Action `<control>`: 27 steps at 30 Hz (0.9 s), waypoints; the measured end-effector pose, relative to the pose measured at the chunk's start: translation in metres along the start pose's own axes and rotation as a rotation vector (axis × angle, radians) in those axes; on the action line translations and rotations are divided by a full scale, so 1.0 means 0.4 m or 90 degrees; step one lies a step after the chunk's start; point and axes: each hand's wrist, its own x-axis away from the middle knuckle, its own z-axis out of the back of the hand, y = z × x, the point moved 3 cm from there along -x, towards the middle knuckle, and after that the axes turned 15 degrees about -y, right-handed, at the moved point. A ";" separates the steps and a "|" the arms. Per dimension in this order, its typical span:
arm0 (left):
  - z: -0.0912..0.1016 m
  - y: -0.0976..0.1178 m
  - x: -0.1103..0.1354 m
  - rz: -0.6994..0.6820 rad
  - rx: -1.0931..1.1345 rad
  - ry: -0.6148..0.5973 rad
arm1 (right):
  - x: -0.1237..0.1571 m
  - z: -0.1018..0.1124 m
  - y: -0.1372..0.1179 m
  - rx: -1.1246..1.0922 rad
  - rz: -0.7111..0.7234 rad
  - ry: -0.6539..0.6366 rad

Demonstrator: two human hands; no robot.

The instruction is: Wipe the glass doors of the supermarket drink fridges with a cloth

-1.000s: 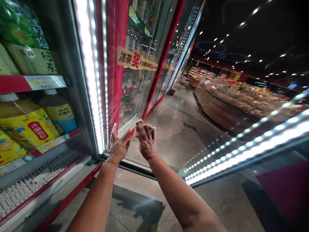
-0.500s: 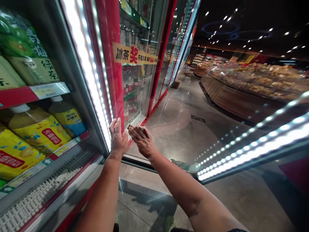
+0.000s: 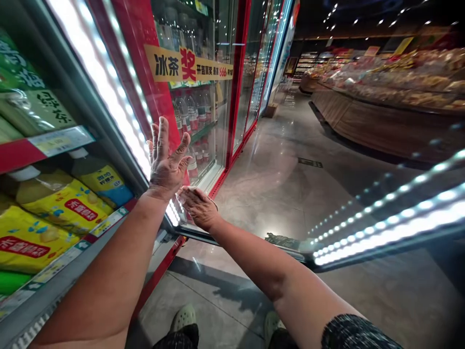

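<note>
My left hand [image 3: 165, 162] is open, fingers spread and pointing up, palm against the glass of the open fridge door [image 3: 254, 203] close to its lit hinge side. Just below and to the right, my right hand [image 3: 198, 206] lies flat on the same glass with its fingers stretched towards the left. Whether anything is under its palm is hidden. Both forearms reach forward from the bottom of the view. The door's LED strip [image 3: 385, 228] runs along its far edge at the right.
The open fridge at left holds yellow-labelled bottles [image 3: 54, 208] on red-railed shelves [image 3: 61, 140]. A yellow banner [image 3: 189, 68] crosses the neighbouring doors. Polished floor stretches ahead, with a long wooden display counter [image 3: 381, 128] at right. My shoes [image 3: 183, 317] show below.
My left hand has risen up the glass and spread its fingers. My right hand has slid down and left, flat on the glass; the cloth seen under it earlier no longer shows. The view has tilted down.
</note>
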 end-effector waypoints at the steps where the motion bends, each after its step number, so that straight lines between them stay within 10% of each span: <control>1: 0.000 0.001 0.001 0.006 -0.004 -0.004 | -0.012 -0.014 -0.007 0.009 0.029 -0.025; 11: 0.017 -0.003 -0.007 0.048 -0.010 -0.034 | -0.119 -0.020 -0.038 0.014 0.058 -0.102; 27: -0.006 -0.014 -0.005 0.054 0.013 -0.071 | 0.104 0.033 0.054 0.100 0.061 -0.063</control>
